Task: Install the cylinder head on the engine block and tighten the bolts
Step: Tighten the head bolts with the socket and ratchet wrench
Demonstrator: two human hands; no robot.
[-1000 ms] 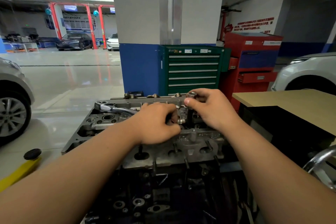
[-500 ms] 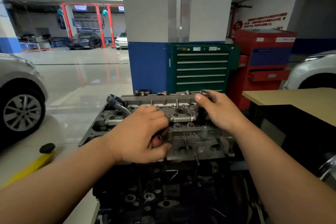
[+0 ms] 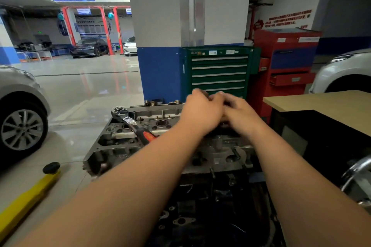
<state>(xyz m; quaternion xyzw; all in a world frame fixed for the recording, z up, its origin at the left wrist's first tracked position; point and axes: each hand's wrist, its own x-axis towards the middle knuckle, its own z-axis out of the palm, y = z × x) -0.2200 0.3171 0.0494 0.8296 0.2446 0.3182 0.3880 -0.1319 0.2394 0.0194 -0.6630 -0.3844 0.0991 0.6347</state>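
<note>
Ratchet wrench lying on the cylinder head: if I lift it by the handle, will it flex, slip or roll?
Probably rigid: the ratchet wrench has a chrome metal shank. Its black-and-orange handle looks rubbery, so likely grippy. The bulky ratchet head probably makes it top-heavy; lying flat on the cylinder head, it seems unlikely to roll.

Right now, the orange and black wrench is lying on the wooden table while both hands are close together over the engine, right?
Not quite. The wrench lies on the cylinder head, left of the hands, not on the wooden table, as the head view shows. The left hand and right hand are indeed close together over the engine.
</note>
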